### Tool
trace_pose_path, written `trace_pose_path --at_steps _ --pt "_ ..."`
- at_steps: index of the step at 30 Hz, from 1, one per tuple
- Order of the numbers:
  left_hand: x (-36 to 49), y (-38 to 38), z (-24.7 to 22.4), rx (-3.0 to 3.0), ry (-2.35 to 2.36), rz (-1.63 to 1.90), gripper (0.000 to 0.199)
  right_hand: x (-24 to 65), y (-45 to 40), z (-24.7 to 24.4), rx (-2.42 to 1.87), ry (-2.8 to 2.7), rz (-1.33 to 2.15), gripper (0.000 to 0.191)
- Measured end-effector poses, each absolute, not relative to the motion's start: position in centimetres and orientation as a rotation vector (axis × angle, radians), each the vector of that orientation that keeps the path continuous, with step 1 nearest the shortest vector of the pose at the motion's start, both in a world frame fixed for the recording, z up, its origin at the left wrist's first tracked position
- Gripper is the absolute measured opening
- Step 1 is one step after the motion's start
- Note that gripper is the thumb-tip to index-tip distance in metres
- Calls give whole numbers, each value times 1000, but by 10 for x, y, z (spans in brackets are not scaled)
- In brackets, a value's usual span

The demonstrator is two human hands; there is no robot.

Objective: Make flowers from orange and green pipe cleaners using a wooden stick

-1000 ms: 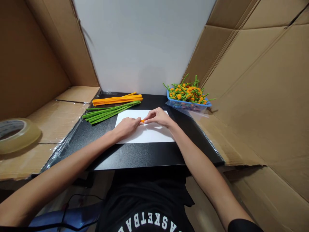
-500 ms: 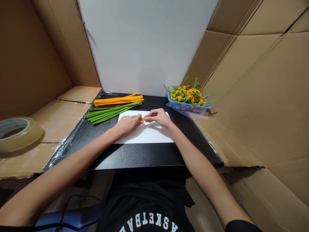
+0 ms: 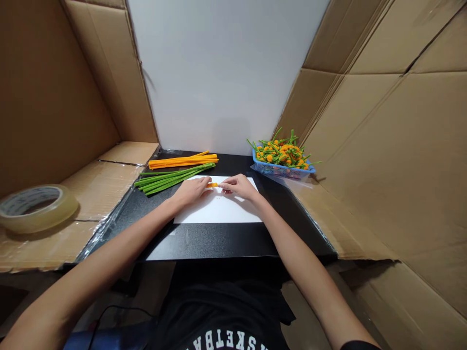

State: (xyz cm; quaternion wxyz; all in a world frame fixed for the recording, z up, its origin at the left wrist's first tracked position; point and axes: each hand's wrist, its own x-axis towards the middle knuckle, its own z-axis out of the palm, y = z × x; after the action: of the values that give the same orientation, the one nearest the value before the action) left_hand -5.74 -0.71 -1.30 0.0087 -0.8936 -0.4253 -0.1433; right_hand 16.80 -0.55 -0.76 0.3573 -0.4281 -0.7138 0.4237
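Observation:
Between my hands, over a white sheet of paper (image 3: pixel 219 209), is a short orange coil of pipe cleaner (image 3: pixel 212 185). My left hand (image 3: pixel 193 190) pinches its left end between thumb and fingers. The fingertips of my right hand (image 3: pixel 239 186) are closed at its right end. Part of the coil is hidden by the fingers. Just beyond my left hand lie a bundle of green pipe cleaners (image 3: pixel 171 179) and, behind it, a bundle of orange pipe cleaners (image 3: pixel 178 161).
A blue basket (image 3: pixel 280 170) heaped with orange and green pipe-cleaner pieces (image 3: pixel 286 154) stands at the back right of the black table (image 3: pixel 204 240). A roll of clear tape (image 3: pixel 54 214) lies on cardboard at the left. Cardboard walls (image 3: pixel 383 155) rise on both sides.
The view has shifted slightly, so the scene sits lower. More of the orange coil shows between my hands, its ridges visible. Both hands keep their pinch.

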Motion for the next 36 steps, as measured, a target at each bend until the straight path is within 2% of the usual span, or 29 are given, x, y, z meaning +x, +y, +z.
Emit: trace_pose_path --at_steps 4,8,11,22,28,36 --pt "-48 -12 -13 -2855 -1254 -573 32 159 -11 -5 -1035 -1930 1054 32" --pt "-53 -8 -10 -2837 -1257 -916 36 161 -11 -4 -1067 -1859 1046 32" --pt "-61 -3 -7 -2808 -1234 -1117 29 164 -9 -4 -1095 -1850 1034 34" --pt "-59 -1 -10 -2686 -1136 -1129 20 162 -11 -1 -1104 -1815 1021 35" --pt "-63 -1 -7 -2615 -1252 -1280 23 164 -8 -3 -1128 -1793 974 34" --pt "-62 1 -7 -2768 -1202 -1295 25 162 -14 3 -1087 -1816 956 32"
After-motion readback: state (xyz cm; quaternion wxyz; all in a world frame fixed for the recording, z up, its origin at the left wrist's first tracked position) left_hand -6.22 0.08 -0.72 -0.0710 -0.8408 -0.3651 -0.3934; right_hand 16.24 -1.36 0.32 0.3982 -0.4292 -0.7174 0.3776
